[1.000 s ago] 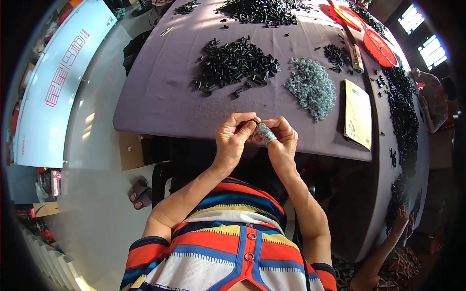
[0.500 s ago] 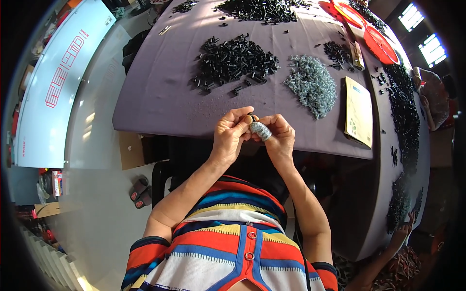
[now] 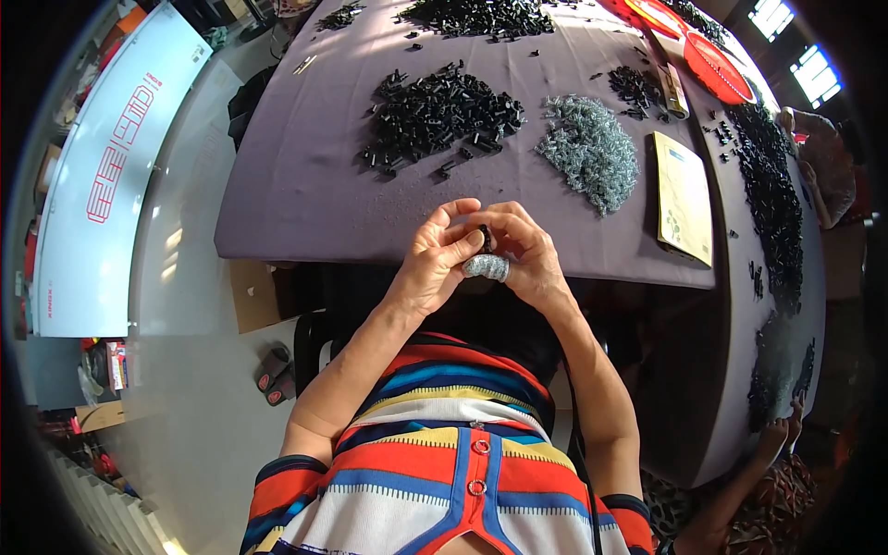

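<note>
My left hand (image 3: 430, 264) and my right hand (image 3: 535, 261) meet just off the table's near edge. Between their fingertips is a small black plastic piece (image 3: 485, 239), partly covered by the fingers. The left thumb and forefinger pinch it, and the right fingers curl over it from the other side. A grey speckled wrap (image 3: 487, 268) covers my right thumb. Beyond my hands lies a heap of short black tubular pieces (image 3: 444, 116). To its right is a heap of small clear plastic pieces (image 3: 592, 157).
A tan flat packet (image 3: 683, 199) lies near the right edge of the purple-covered table (image 3: 305, 199). Red baskets (image 3: 717, 69) stand at the far right. More black pieces (image 3: 772, 208) run along an adjoining table, where a co-worker's hands (image 3: 786, 430) are busy. Slippers (image 3: 275, 375) rest on the floor.
My right fingers have risen and curled over the black piece. The wrapped right thumb has turned from slanting to nearly level and moved slightly left and down. The view has shifted a little.
</note>
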A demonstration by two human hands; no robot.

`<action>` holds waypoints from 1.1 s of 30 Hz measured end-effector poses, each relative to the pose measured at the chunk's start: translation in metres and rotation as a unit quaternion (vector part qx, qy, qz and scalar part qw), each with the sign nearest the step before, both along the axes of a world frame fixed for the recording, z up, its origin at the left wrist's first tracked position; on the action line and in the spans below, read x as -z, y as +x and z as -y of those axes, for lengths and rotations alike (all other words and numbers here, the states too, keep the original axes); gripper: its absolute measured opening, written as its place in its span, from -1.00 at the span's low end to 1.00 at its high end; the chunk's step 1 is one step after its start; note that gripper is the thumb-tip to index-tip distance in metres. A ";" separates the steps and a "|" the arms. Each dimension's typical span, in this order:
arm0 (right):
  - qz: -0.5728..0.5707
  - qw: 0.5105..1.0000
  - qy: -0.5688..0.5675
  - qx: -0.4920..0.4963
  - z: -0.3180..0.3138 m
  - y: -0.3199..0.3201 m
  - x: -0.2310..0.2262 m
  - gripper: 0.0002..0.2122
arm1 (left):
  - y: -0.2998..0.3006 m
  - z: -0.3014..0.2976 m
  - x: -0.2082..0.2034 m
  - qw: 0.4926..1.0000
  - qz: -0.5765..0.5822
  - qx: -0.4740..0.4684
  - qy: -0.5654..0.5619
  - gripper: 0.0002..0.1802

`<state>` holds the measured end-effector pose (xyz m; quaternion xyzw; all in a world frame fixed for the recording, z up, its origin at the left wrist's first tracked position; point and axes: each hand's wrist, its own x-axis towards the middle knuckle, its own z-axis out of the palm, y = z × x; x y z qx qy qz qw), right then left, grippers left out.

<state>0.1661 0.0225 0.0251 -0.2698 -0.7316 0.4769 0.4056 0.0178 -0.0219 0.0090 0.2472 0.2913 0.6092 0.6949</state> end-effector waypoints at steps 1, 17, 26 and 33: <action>0.000 1.000 0.001 0.000 0.000 0.000 0.002 -0.61 | -0.001 0.001 -0.001 1.000 0.001 0.007 -0.006 -0.59; -0.247 0.939 -0.199 -0.130 0.012 -0.006 -0.003 -0.62 | 0.008 0.016 -0.029 0.998 0.052 -0.019 -0.006 -0.64; -0.259 0.943 -0.172 -0.122 0.015 -0.001 -0.005 -0.61 | 0.018 0.023 -0.041 0.999 0.040 -0.033 0.015 -0.62; -0.290 0.910 -0.271 -0.123 0.021 -0.001 -0.013 -0.65 | 0.020 0.022 -0.040 0.998 0.053 -0.033 0.006 -0.60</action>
